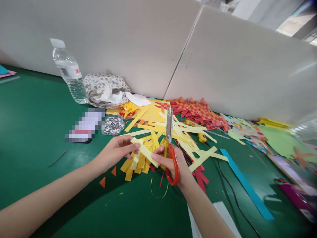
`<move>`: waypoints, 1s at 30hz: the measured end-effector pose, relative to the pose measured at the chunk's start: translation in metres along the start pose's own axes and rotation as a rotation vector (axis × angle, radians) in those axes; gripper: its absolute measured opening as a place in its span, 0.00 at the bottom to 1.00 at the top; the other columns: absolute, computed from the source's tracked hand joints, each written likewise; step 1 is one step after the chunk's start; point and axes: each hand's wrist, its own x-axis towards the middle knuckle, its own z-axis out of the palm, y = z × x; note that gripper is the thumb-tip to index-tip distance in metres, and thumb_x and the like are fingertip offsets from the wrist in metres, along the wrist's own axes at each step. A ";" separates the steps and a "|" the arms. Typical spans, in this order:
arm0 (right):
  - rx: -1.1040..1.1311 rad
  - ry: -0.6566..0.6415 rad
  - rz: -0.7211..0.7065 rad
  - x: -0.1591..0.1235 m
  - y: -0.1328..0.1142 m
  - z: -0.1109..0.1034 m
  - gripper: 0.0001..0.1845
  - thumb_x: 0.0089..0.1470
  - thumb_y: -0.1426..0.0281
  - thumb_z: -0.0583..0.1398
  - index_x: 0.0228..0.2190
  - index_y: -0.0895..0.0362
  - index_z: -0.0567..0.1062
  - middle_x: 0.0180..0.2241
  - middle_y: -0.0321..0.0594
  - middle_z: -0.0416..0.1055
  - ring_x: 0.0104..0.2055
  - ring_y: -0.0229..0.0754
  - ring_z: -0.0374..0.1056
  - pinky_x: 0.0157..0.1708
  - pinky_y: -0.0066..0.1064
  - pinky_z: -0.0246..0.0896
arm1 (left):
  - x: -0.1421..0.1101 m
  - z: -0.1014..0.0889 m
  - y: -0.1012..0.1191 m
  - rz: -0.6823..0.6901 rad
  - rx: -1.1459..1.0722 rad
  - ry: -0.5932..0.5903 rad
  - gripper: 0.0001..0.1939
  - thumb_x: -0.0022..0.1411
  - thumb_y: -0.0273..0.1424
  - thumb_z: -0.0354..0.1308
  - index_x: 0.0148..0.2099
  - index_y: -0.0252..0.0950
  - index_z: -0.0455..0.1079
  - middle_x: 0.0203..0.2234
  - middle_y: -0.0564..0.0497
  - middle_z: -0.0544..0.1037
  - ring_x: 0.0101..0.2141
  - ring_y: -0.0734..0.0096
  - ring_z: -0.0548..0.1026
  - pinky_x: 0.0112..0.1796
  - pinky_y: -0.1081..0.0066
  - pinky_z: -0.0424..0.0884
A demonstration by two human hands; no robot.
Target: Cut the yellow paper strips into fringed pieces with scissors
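My left hand (115, 150) pinches one end of a pale yellow paper strip (145, 152) above the green table (37, 122). My right hand (170, 163) touches the strip's other end with a fingertip while gripping red-handled scissors (170, 148), whose closed blades point up and away from me. Below the hands lies a heap of yellow and orange paper strips (138, 163). More pale yellow strips (183, 132) are scattered just beyond.
A water bottle (69, 74) and a patterned cloth pouch (104, 87) stand at the back by the white partition (148, 43). A small dish of googly eyes (113, 125), woven red-orange paper fish (195, 110), a blue strip (247, 186), a black cable (232, 195) and coloured sheets (284, 142) lie around.
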 end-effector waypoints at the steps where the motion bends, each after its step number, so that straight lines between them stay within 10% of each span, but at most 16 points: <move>1: -0.002 0.007 -0.005 0.000 -0.001 0.000 0.24 0.32 0.63 0.70 0.25 0.54 0.61 0.23 0.31 0.67 0.27 0.38 0.67 0.32 0.33 0.65 | 0.000 0.000 0.000 -0.006 0.007 -0.004 0.08 0.50 0.36 0.64 0.28 0.36 0.74 0.22 0.51 0.75 0.28 0.70 0.74 0.25 0.76 0.70; 13: -0.018 0.061 -0.039 0.000 0.005 0.008 0.23 0.33 0.64 0.69 0.24 0.54 0.61 0.23 0.31 0.69 0.24 0.36 0.65 0.28 0.30 0.64 | -0.002 0.005 -0.009 -0.112 -0.065 -0.044 0.10 0.50 0.37 0.66 0.32 0.35 0.76 0.28 0.49 0.80 0.30 0.70 0.77 0.32 0.74 0.73; 30: -1.176 0.170 -0.347 -0.004 0.005 0.001 0.20 0.43 0.54 0.61 0.30 0.54 0.63 0.30 0.39 0.68 0.30 0.45 0.67 0.26 0.32 0.57 | 0.003 -0.003 -0.005 -0.039 -0.143 0.129 0.08 0.48 0.36 0.68 0.28 0.37 0.76 0.25 0.50 0.80 0.28 0.72 0.77 0.29 0.77 0.72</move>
